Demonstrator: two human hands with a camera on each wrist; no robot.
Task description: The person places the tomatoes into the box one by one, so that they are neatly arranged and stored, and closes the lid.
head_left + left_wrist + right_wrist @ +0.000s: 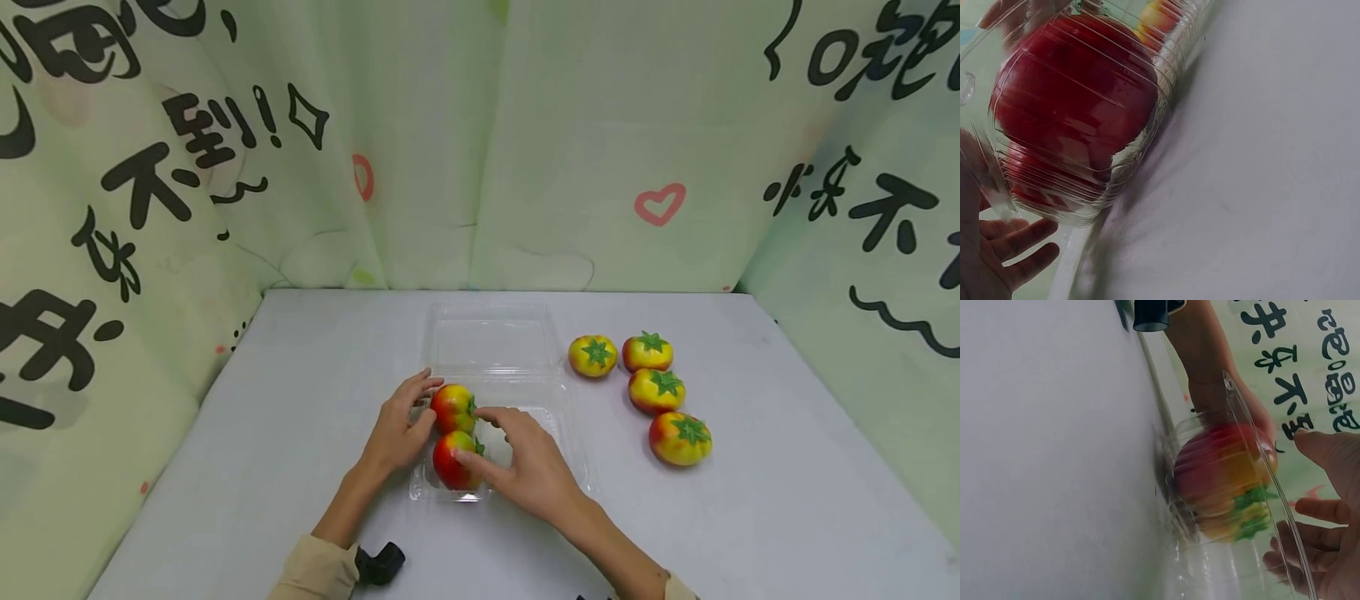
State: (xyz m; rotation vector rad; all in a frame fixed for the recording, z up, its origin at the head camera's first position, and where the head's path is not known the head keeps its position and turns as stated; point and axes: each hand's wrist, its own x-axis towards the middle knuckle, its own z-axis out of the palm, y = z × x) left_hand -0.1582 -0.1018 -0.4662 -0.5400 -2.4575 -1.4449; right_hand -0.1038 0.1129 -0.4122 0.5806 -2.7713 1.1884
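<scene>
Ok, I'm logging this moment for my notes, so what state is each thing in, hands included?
Clear container, open, partly filled
Its lid, folded back
Two fruits at container's left, on their sides, green tops rightward
Four fruits at right, outside the container, green tops showing
Left hand, fingers relaxed
Right hand, fingers apart

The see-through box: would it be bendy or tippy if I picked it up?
The clear box looks thin and ribbed, so it would probably flex when squeezed. Its opened lid looks just as thin, so it may flop. Both fruits inside sit on the left, so that side might dip.
</scene>
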